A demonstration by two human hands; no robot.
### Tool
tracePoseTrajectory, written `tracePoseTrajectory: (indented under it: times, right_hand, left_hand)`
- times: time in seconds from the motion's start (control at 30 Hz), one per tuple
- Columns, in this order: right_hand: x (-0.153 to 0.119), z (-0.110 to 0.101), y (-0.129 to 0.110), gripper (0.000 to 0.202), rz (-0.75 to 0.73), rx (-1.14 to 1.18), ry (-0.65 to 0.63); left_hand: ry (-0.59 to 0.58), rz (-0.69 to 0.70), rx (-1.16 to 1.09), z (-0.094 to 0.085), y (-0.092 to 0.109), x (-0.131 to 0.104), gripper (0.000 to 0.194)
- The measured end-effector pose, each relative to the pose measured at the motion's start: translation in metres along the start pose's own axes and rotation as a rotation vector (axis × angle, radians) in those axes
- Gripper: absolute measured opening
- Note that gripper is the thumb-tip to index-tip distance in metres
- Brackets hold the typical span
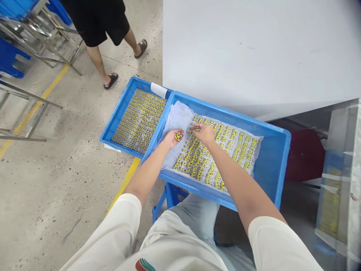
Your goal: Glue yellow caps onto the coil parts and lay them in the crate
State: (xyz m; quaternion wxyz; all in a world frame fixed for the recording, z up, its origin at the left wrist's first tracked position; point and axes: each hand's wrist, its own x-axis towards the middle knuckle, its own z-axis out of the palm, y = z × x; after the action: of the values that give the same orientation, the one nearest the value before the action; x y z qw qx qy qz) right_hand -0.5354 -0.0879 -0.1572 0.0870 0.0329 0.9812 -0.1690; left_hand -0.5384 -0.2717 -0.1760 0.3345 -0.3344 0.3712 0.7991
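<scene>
My left hand [172, 138] is cupped, palm up, round a small heap of yellow and dark pieces [178, 136]. It rests over the bare left part of a white cloth [175, 114] inside a large blue bin [272, 158]. My right hand [205, 133] is just beside it, thumb and fingers pinched together at the left end of the rows; what lies between the fingertips is too small to make out. Rows of little yellow figure-like pieces [201, 158] with dark parts cover most of the cloth. Their exact kind is unclear.
A second blue bin [113, 126], full of similar pieces in rows, adjoins on the left. A white panel [254, 52] rises behind. Another person [97, 22] stands on the floor at upper left, near metal frames [36, 116] and blue stools [12, 56].
</scene>
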Motion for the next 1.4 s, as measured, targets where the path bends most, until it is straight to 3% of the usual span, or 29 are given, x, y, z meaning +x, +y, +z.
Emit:
tracePoseTrajectory:
  times: [0.13, 0.47, 0.73, 0.97, 1.2, 1.4]
  right_hand:
    - [0.002, -0.002, 0.002, 0.031, -0.008, 0.000, -0.017]
    - [0.008, 0.015, -0.015, 0.026, -0.054, -0.142, -0.098]
    - [0.011, 0.009, -0.013, 0.028, -0.109, -0.152, -0.150]
    - [0.006, 0.009, -0.013, 0.031, -0.098, -0.188, -0.102]
    - [0.002, 0.010, -0.016, 0.028, -0.125, -0.122, -0.075]
    - [-0.005, -0.003, -0.025, 0.038, -0.208, 0.082, -0.073]
  left_hand:
    - [-0.004, -0.002, 0.002, 0.001, 0.001, -0.002, 0.024]
    - [0.022, 0.011, 0.015, -0.001, 0.001, 0.000, 0.028]
    - [-0.004, 0.012, 0.025, -0.001, 0.002, 0.000, 0.027]
    - [-0.010, 0.022, 0.057, -0.001, 0.001, 0.002, 0.026]
    - [0.021, 0.066, 0.160, 0.001, 0.000, 0.001, 0.024]
    - [0.025, 0.134, 0.306, 0.002, -0.004, 0.000, 0.024]
